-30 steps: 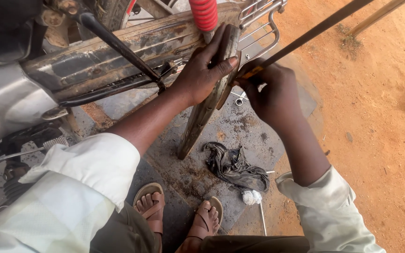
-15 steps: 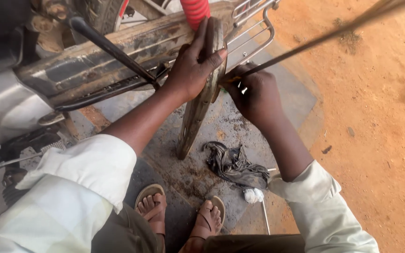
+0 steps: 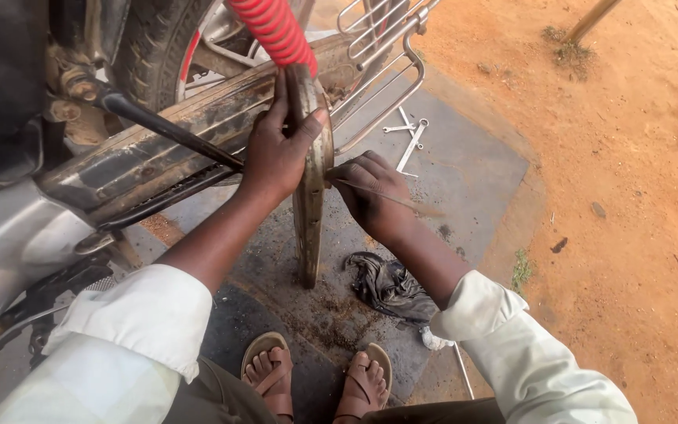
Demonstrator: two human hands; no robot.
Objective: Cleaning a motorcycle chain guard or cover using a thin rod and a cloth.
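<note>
Since the earlier frames the view has been shifted: the rim now stands nearer the middle, the red spring is seen above it, and the long thin rod that crossed the upper right has blurred into a short streak beside the right hand

Left fingers (image 3: 296, 129) are clamped over the top of the rim (image 3: 310, 180), the thumb pressed on its near edge and the other fingers wrapped behind it. The left hand (image 3: 276, 153) is thus closed on the rim, which is held upright on edge, its lower end resting on the dark mat (image 3: 464, 169). Right fingers (image 3: 355, 177) are pinched together on a thin rod (image 3: 390, 198), whose tip touches the rim's right face; the rod's far end is blurred. The right hand (image 3: 370, 196) lies just right of the rim, close to it.

Above the rim a red coiled spring (image 3: 276, 31) is seen, and left of the rim a rusty swingarm (image 3: 166, 149) with a tyre (image 3: 154, 47) behind it. A wire rack (image 3: 390, 47) sits up and right of the rim. Right of the rim, past the hand, spanners (image 3: 411, 141) lie on the mat. Below and right of the rim a dark rag (image 3: 390, 286) is crumpled. Sandalled feet (image 3: 315, 381) are placed below the rim, and red earth (image 3: 629, 196) spreads well to its right
</note>
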